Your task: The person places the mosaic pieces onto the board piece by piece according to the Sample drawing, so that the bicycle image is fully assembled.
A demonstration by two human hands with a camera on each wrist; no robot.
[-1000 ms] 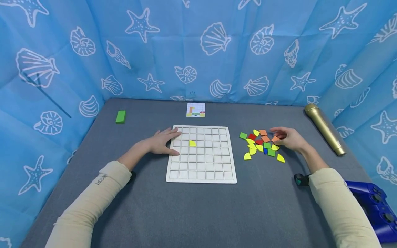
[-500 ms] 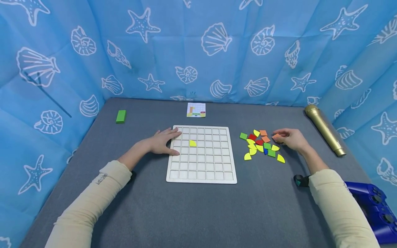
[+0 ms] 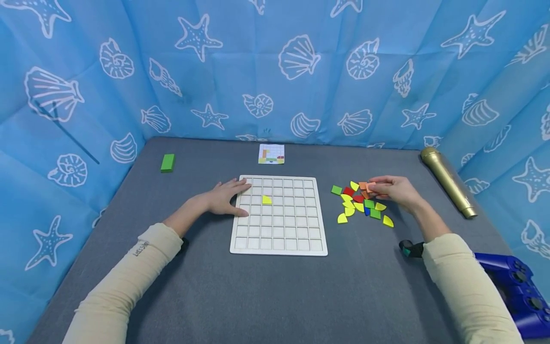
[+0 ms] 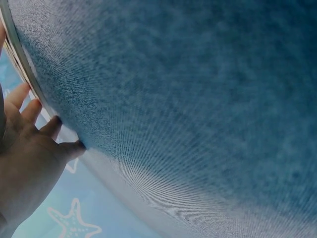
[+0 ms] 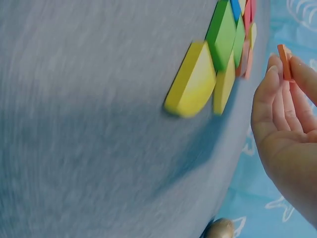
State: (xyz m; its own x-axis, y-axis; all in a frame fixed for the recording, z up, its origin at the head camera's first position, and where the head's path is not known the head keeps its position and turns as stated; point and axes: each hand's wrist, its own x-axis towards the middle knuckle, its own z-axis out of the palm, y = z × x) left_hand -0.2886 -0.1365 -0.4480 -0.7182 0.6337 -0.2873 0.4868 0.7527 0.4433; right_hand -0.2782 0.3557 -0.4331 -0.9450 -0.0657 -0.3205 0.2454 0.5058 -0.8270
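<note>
My right hand (image 3: 397,191) pinches an orange square tile (image 5: 285,62) between thumb and fingertips, held up over the loose tiles in the head view. My left hand (image 3: 223,197) rests with spread fingers on the left edge of a white grid board (image 3: 279,251). One yellow quarter-round tile (image 3: 267,199) lies in a cell in the board's upper left part. Beneath and beside the right hand lie green square tiles (image 3: 375,213), red tiles (image 3: 358,198), several yellow quarter-round tiles (image 3: 388,221) and a blue piece (image 3: 367,211). More orange tiles are partly hidden behind the held one.
Behind the board lies a small pattern card (image 3: 271,154) with a coloured grid. A green block (image 3: 167,163) sits at the back left. On the right are a gold microphone (image 3: 449,181) and a blue game controller (image 3: 515,291), partly covered by the sleeve. A blue shell-print curtain (image 3: 266,71) surrounds the table.
My right hand has picked the orange tile up from the pile's right edge and carried it leftward over the other orange tiles. My left hand has stayed on the board.
</note>
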